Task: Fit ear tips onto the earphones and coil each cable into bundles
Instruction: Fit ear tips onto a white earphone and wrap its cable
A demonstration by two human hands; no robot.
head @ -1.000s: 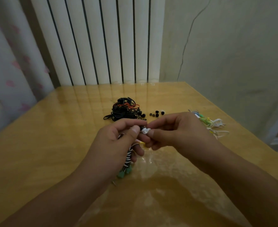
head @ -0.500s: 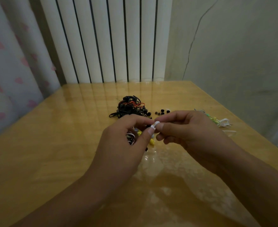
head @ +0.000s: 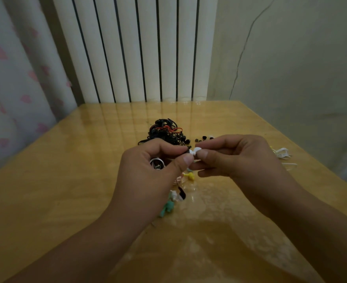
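Earbud (head: 187, 150) pinched in left hand (head: 148, 176), steadied for fitting; right hand (head: 236, 158) pinches white tip (head: 196, 150) against it. Spare tips (head: 204, 138) lie beyond, within reach.

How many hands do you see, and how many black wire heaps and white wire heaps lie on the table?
Hands: 2, left hand and right hand
Black wire heaps: 1
White wire heaps: 1
Total: 4

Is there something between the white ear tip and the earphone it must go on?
Nothing visible. The right hand pinches the white ear tip directly against the dark earphone pinched by the left hand; the two appear to meet.
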